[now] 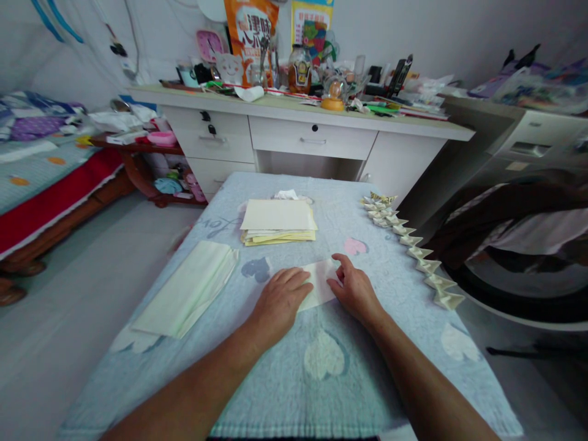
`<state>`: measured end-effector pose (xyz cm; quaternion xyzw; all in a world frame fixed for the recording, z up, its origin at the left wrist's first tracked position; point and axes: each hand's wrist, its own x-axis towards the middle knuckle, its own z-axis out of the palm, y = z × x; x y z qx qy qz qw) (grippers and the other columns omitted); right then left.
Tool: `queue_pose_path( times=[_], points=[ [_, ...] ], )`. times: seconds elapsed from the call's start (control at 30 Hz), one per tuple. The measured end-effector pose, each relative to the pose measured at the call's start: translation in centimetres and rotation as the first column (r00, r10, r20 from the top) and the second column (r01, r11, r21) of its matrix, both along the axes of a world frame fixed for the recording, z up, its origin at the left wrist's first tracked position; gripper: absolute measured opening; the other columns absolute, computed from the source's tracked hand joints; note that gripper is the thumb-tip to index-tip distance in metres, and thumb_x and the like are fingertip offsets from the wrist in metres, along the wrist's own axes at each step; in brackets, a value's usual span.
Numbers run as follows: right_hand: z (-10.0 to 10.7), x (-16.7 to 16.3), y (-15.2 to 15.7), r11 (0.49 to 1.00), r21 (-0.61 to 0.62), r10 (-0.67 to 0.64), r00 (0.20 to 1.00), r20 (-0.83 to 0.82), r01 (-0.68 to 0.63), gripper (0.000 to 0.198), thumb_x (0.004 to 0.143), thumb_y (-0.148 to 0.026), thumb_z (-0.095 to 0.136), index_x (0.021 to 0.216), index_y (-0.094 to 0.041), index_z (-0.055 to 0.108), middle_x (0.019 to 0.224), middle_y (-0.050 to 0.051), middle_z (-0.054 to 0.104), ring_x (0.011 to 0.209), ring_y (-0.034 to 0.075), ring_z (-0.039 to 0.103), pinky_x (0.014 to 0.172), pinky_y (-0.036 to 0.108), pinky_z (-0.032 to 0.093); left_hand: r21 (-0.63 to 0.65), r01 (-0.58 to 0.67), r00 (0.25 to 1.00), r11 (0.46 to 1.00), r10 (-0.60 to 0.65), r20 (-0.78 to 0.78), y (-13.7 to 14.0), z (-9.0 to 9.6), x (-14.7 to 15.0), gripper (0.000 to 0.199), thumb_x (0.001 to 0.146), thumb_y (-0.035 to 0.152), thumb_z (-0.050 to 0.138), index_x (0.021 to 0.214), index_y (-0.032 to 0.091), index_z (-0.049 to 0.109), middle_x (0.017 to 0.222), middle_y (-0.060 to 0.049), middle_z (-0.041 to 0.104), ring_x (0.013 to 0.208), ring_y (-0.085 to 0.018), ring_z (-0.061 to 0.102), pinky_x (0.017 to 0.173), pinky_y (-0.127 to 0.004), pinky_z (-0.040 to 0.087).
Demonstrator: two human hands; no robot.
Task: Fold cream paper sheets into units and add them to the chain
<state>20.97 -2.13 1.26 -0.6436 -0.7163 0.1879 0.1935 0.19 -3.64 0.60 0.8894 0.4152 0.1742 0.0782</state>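
A small pale sheet of paper point(320, 283) lies on the cloth-covered table in front of me. My left hand point(281, 301) rests flat over its left part, fingers stretched out. At the sheet's right edge is my right hand point(357, 293), its thumb and index finger apart and the other fingers curled. Beyond the hands sits a stack of cream and yellow paper point(278, 215). To the left lies a pile of longer, pale green sheets point(188, 291). Along the table's right side runs a row of pointed folded paper pieces point(419, 252).
The blue tablecloth point(271, 398) has heart prints. A white desk point(312, 138) crowded with jars and packets stands behind the table. On the right is a washing machine point(533, 144) with cloth hanging from its door opening; a bed point(59, 177) is at the left.
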Motion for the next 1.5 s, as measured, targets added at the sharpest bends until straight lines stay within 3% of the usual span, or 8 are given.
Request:
queue_pose_path(
  times=[0.1,0.2,0.73,1.27,1.33,1.4,1.5],
  points=[
    [-0.1,0.0,0.0,1.0,0.001,0.004,1.0,0.005,-0.004,0.05,0.079,-0.02,0.056,0.128,-0.016,0.043,0.074,0.0,0.06,0.062,0.015,0.053,0.061,0.025,0.034,-0.057,0.072,0.997,0.996,-0.072,0.002,0.0,-1.0,0.2,0.039,0.091,0.009,0.04,0.122,0.023,0.059,0.137,-0.003,0.055,0.131,-0.021,0.043,0.108,-0.041,0.035],
    [-0.2,0.1,0.1,1.0,0.01,0.004,1.0,0.001,-0.004,0.05,0.079,-0.021,0.056,0.127,-0.016,0.043,0.073,-0.001,0.059,0.062,0.015,0.052,0.061,0.024,0.034,-0.09,0.061,0.998,0.994,-0.063,-0.019,-0.3,-1.3,0.5,0.039,0.093,0.016,0.04,0.129,0.023,0.054,0.142,-0.005,0.05,0.133,-0.021,0.042,0.109,-0.041,0.035],
    [0.1,0.0,0.0,1.0,0.004,-0.027,1.0,0.002,0.027,0.045,0.079,-0.02,0.056,0.123,-0.017,0.046,0.073,-0.001,0.059,0.062,0.014,0.053,0.061,0.024,0.033,-0.055,0.034,0.996,0.998,-0.039,-0.085,-0.7,-1.2,0.7,0.038,0.094,0.022,0.04,0.13,0.021,0.051,0.147,-0.008,0.044,0.137,-0.022,0.036,0.111,-0.039,0.032],
    [0.3,-0.1,0.0,1.0,-0.006,-0.019,1.0,0.025,0.019,0.042,0.079,-0.018,0.054,0.121,-0.017,0.047,0.07,-0.001,0.059,0.059,0.014,0.05,0.059,0.024,0.03,-0.033,0.018,0.999,0.999,-0.019,-0.033,-0.5,-1.1,0.6,0.037,0.093,0.02,0.043,0.128,0.021,0.053,0.143,-0.009,0.048,0.134,-0.022,0.04,0.11,-0.041,0.033],
    [0.1,-0.1,0.0,1.0,-0.002,-0.021,1.0,0.02,0.021,0.043,0.08,-0.019,0.054,0.122,-0.017,0.047,0.07,-0.001,0.059,0.059,0.014,0.05,0.059,0.024,0.03,-0.021,-0.033,0.999,0.999,0.033,0.005,-0.3,-0.7,0.4,0.034,0.091,0.023,0.047,0.124,0.021,0.055,0.138,-0.008,0.053,0.129,-0.023,0.044,0.108,-0.041,0.034],
    [-0.1,0.0,0.1,1.0,0.001,-0.025,1.0,0.009,0.025,0.043,0.08,-0.02,0.054,0.122,-0.017,0.046,0.071,-0.001,0.059,0.059,0.014,0.051,0.059,0.024,0.031,-0.014,-0.161,0.985,0.987,0.162,0.056,0.1,-0.3,0.2,0.033,0.089,0.026,0.052,0.122,0.021,0.056,0.131,-0.009,0.057,0.124,-0.024,0.047,0.105,-0.042,0.035],
    [-0.3,0.0,0.1,1.0,0.011,-0.02,1.0,0.002,0.02,0.044,0.08,-0.02,0.053,0.123,-0.016,0.046,0.072,-0.001,0.059,0.061,0.015,0.052,0.06,0.024,0.032,-0.016,-0.374,0.923,0.927,0.374,0.089,0.9,0.2,-0.4,0.034,0.085,0.033,0.059,0.116,0.019,0.057,0.126,-0.011,0.056,0.12,-0.028,0.045,0.099,-0.046,0.036]
  ],
)
